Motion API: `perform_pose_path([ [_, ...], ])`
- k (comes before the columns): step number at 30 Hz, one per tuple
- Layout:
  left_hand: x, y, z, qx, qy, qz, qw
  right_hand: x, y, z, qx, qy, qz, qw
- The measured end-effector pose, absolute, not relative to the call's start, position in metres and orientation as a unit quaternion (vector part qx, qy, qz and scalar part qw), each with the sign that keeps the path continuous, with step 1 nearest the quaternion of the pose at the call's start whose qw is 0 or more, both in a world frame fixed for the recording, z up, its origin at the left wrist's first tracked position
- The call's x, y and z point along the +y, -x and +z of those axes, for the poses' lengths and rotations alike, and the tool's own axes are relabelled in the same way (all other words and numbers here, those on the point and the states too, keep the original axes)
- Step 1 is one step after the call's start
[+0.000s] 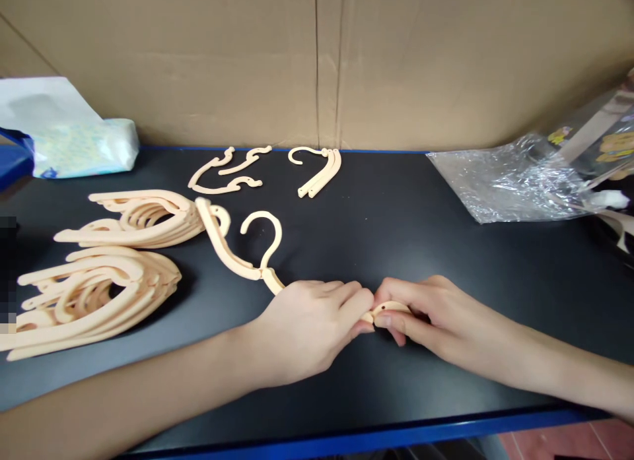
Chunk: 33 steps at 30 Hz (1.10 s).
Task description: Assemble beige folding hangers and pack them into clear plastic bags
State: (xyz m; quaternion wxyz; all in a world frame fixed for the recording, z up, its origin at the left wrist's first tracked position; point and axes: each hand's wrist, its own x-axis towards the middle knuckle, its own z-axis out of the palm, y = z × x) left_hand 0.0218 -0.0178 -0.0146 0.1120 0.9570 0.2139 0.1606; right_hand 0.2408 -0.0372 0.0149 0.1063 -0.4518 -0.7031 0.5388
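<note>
A cream plastic folding clothes hanger (225, 249) lies at a slant over the black table, its hook standing up on the far side. My left hand (312, 328) is closed round the hanger's right arm and hides most of it. Between thumb and fingers, my right hand (436, 315) pinches a small curved hanger end piece (391, 307) with a dark hole in it. That piece meets the arm's tip right beside my left fingertips; whether the two are joined, I cannot tell.
Two stacks of folded hangers, a far stack (148, 232) and a near stack (123, 301), lie at left. Loose hanger parts (218, 183) and a loose hook with arms (321, 173) are at the back. Clear plastic bags (510, 176) lie right; a tissue pack (89, 146) stands left.
</note>
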Motion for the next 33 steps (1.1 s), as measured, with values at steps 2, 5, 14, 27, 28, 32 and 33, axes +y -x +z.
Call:
perform_pose_path([
  [2, -0.018, -0.022, -0.014, 0.209, -0.956, 0.165, 0.125, -0.033, -0.243, 0.012, -0.619, 0.432, 0.647, 0.104],
  [5, -0.017, -0.021, -0.014, 0.217, -0.948, 0.178, 0.146, -0.027, -0.245, 0.01, -0.522, 0.405, 0.743, 0.105],
  [14, -0.023, -0.023, -0.009, 0.181, -0.95, 0.19, 0.171, -0.02, -0.256, 0.017, -0.513, 0.379, 0.769, 0.041],
  [27, -0.023, -0.021, -0.005, 0.161, -0.953, 0.168, 0.193, 0.001, -0.269, 0.009, -0.569, 0.445, 0.624, 0.296],
  [28, -0.023, -0.021, -0.005, 0.162, -0.952, 0.169, 0.195, 0.0, -0.269, 0.009, -0.567, 0.458, 0.617, 0.297],
  [32, -0.022, -0.021, -0.005, 0.166, -0.949, 0.177, 0.201, -0.002, -0.27, 0.006, -0.577, 0.468, 0.601, 0.294],
  [33, -0.022, -0.02, -0.005, 0.167, -0.948, 0.18, 0.202, -0.002, -0.271, 0.005, -0.587, 0.455, 0.601, 0.296],
])
